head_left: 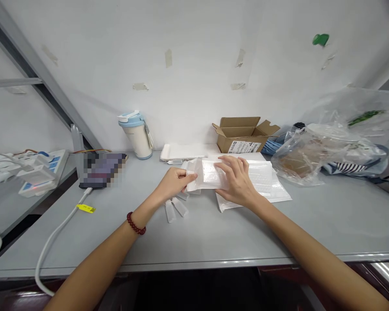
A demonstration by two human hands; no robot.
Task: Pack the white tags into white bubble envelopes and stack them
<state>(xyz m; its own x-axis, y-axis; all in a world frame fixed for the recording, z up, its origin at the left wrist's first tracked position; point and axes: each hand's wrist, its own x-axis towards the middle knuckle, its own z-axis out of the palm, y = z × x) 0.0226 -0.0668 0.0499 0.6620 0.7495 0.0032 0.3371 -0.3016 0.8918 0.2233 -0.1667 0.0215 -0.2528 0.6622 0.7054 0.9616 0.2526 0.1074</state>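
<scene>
A white translucent plastic sleeve (259, 179) lies across the middle of the desk, with a flat shape showing through it. My left hand (176, 179) pinches the sleeve's left end between thumb and fingers. Curved over its middle, my right hand (236, 179) grips it with the fingers on top and the thumb at the near edge. Under the sleeve, another white packet (280, 192) sticks out to the right. Several small translucent strips (180, 207) lie just in front of my left hand, some partly hidden beneath it.
Behind the sleeve lie white trays (188, 151) and an open cardboard box (241, 136). A cream tumbler (138, 138) stands at back left, near a phone (103, 170) on a white cable (60, 231). Clear plastic bags (298, 160) occupy the right. The desk's front edge (214, 263) runs below.
</scene>
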